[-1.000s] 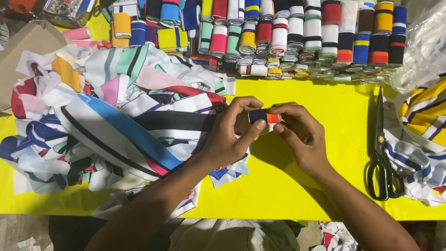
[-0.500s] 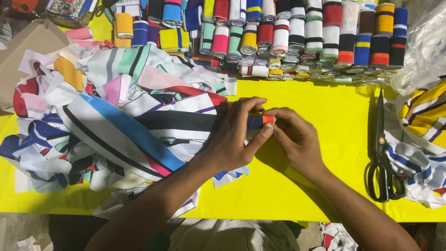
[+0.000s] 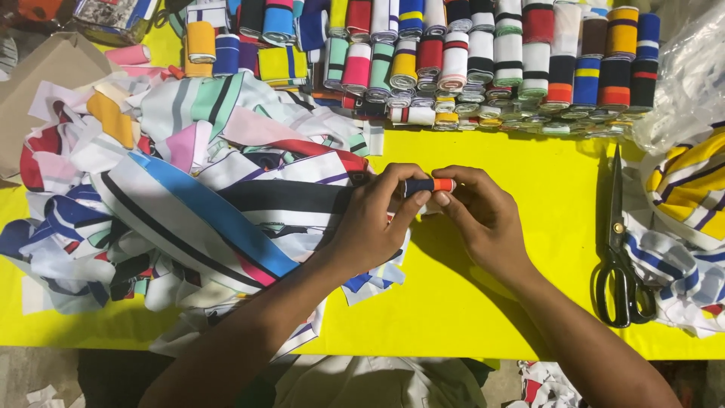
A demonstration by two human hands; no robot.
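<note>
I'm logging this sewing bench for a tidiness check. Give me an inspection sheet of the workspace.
Surface: yellow table, bare near the front edge.
Job's things: small rolled strip, dark blue and orange, pinched by left hand and right hand.
Clutter: loose striped fabric heap at left; black scissors at right; more striped fabric beyond them.
Grippers: both hands closed on the strip.
Cables: nothing seen.
Surroundings: rows of rolled strips along the back; cardboard box far left.
</note>
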